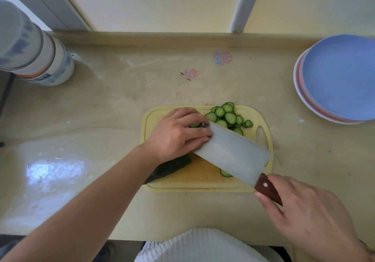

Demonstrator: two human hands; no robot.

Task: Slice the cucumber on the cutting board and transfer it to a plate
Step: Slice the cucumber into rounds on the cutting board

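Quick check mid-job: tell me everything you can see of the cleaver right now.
The cleaver has a broad, pale grey rectangular blade that looks like metal and a reddish-brown wooden handle with a light rivet. It lies diagonally over the yellow cutting board, tip toward the cucumber slices. The right hand grips the handle; the left hand has fingertips against the blade's far end, partly covering the uncut cucumber.

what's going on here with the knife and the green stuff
A person is slicing a cucumber on a yellow cutting board. The left hand holds down the uncut cucumber piece, while the right hand grips a cleaver by its wooden handle. A pile of cut slices sits at the board's far side. The stacked plates to the right hold nothing yet.
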